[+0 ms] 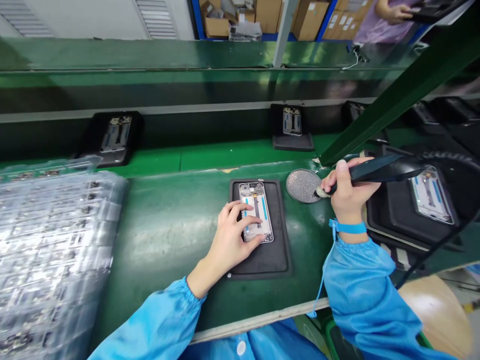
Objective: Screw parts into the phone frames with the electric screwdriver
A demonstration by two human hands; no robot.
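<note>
An opened phone frame (267,227), with a white inner face, blue strips and a dark ribbon cable, lies on a black padded tray (262,262). My left hand (238,232) rests over its left and lower part, fingers spread and fingertips touching it. My right hand (350,192) is wrapped around a black electric screwdriver (375,170) that has a coiled cord. The tool points left, its tip at the edge of a round metal dish (303,185) with a dotted surface, perhaps small screws. A blue wrist strap (350,227) circles my right wrist.
Stacked clear plastic trays (56,250) of parts stand at left. At right, another phone frame (432,195) lies on black trays. More tray-borne phones (116,134) line the belt behind. A green post (393,95) slants at right. Across the line, a co-worker's hand (397,14) holds something dark.
</note>
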